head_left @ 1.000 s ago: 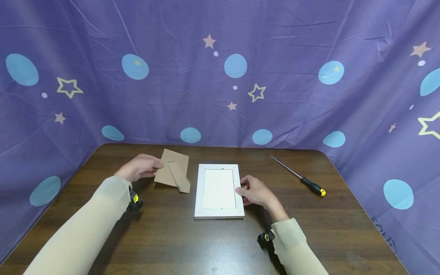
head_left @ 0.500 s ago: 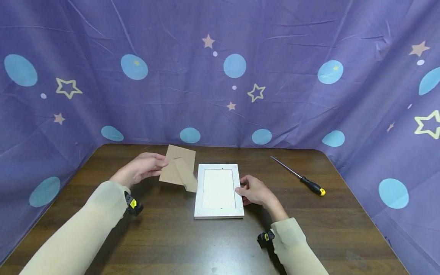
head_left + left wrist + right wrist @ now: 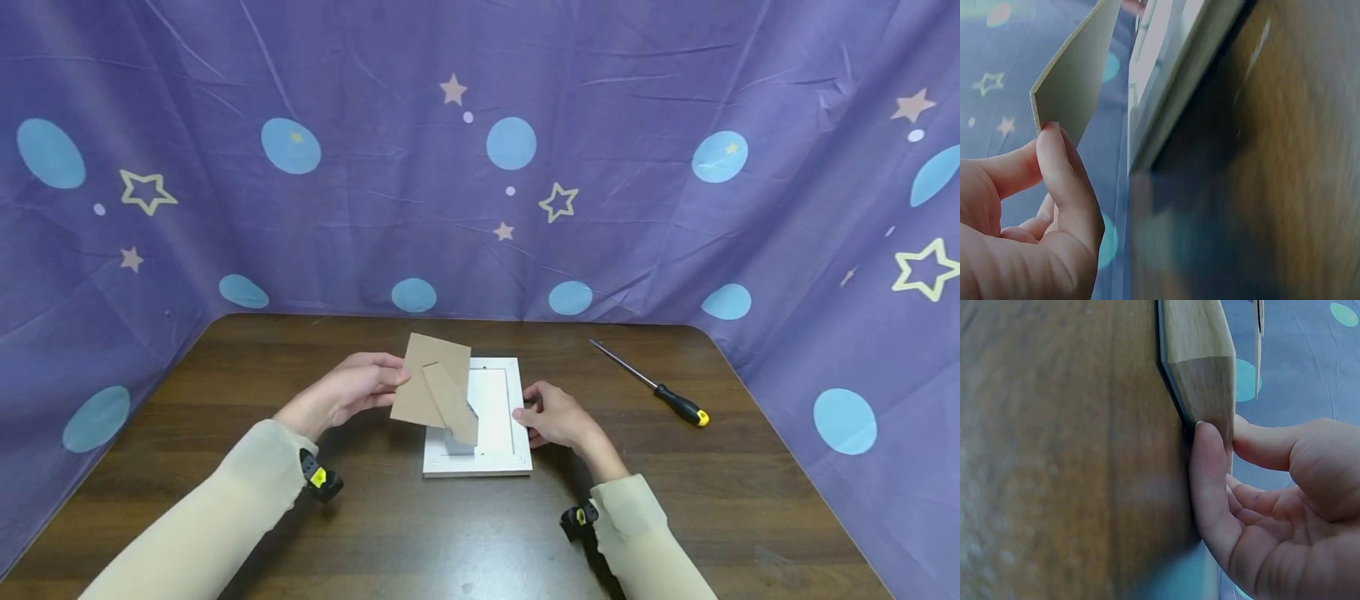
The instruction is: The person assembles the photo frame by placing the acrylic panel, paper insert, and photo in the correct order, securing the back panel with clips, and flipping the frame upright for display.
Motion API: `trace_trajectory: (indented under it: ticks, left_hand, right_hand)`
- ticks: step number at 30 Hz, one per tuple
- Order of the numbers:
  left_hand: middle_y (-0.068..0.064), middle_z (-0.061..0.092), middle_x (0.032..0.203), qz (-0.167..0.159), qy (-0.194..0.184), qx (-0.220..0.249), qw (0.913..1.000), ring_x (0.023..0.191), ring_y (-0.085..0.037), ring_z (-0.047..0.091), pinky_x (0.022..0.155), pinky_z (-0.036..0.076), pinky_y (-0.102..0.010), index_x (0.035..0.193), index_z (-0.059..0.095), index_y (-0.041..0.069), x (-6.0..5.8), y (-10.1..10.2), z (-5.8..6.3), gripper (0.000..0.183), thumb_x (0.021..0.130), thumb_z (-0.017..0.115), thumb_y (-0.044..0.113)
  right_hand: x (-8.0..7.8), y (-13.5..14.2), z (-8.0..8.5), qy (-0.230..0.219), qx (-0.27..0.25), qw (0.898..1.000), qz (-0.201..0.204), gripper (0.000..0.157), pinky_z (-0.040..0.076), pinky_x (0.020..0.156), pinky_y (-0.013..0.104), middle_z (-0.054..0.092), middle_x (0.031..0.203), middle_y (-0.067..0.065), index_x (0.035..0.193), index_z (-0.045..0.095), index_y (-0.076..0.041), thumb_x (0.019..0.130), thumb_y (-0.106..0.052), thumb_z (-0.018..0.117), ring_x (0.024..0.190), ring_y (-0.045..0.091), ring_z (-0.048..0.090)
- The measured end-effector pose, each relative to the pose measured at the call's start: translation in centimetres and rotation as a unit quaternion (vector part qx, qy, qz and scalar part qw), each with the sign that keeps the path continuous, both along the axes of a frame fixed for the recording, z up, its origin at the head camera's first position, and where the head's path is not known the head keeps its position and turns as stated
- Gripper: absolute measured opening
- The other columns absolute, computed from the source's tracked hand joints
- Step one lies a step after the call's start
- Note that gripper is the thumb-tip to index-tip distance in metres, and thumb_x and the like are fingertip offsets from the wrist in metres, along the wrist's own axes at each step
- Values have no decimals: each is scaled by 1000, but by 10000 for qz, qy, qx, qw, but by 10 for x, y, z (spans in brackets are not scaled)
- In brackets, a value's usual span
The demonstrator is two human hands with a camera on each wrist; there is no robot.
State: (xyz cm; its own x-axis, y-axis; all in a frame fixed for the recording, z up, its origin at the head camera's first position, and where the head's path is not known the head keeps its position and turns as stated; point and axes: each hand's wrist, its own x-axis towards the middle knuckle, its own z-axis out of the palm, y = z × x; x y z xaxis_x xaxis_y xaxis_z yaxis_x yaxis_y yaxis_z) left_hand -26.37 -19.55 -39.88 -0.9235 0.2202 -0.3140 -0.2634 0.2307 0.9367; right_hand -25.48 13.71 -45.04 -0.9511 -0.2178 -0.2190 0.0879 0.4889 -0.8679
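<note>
The card (image 3: 412, 400) is tilted over the left part of the white frame (image 3: 498, 408), hiding that side of it; I can't tell whether the card's flap (image 3: 450, 404) touches it anywhere. My left hand (image 3: 352, 387) pinches the card's left edge, thumb against fingers with hardly a gap; my wrist view cuts the card off at the top. My right hand (image 3: 555, 417) grips the frame's right edge, thumb on top, some fingertips out of sight. The frame lies on the table (image 3: 360, 525). Farther right lies a screwdriver (image 3: 652, 385), and beyond the far edge hangs a purple curtain (image 3: 390, 167).
</note>
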Motion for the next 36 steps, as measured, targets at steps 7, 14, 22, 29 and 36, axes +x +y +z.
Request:
trace_trajectory:
  ticks: [7,14,22,29,36]
  left_hand:
    - [-10,67,118,-76,-76,35,9999,100,-15,66,91,60,-29,144,53,-8,5,24,-11,46,105,64,13]
    - [-14,68,120,-24,-93,80,9999,100,-17,67,92,61,-31,141,55,-9,7,37,-21,44,104,65,12]
    - [-14,69,116,11,-123,243,9996,97,-16,67,87,61,-28,141,52,-12,10,52,-25,45,103,65,9]
    - [-15,67,115,54,-129,291,9995,97,-16,66,89,62,-30,140,51,-13,10,58,-29,45,102,65,7]
    - [-14,67,113,81,-141,315,9994,95,-17,66,88,62,-29,138,53,-12,9,60,-33,44,101,68,7]
  right_hand:
    - [1,0,1,15,-76,10000,15,35,66,66,39,57,96,16,131,55,7,102,-7,69,76,26,69]
    - [2,-1,2,41,-158,9999,15,35,66,66,40,57,96,16,130,55,8,102,-5,69,75,26,68]
    - [1,-1,1,74,-148,9999,-1,34,66,66,39,56,95,16,130,56,8,102,-5,69,76,26,68]
    - [2,-1,0,52,-220,9997,20,33,66,66,39,56,94,15,129,55,8,102,-5,69,75,25,67]
    - [3,-1,0,53,-306,9995,58,34,66,67,41,55,94,14,130,54,9,102,-5,68,74,25,67]
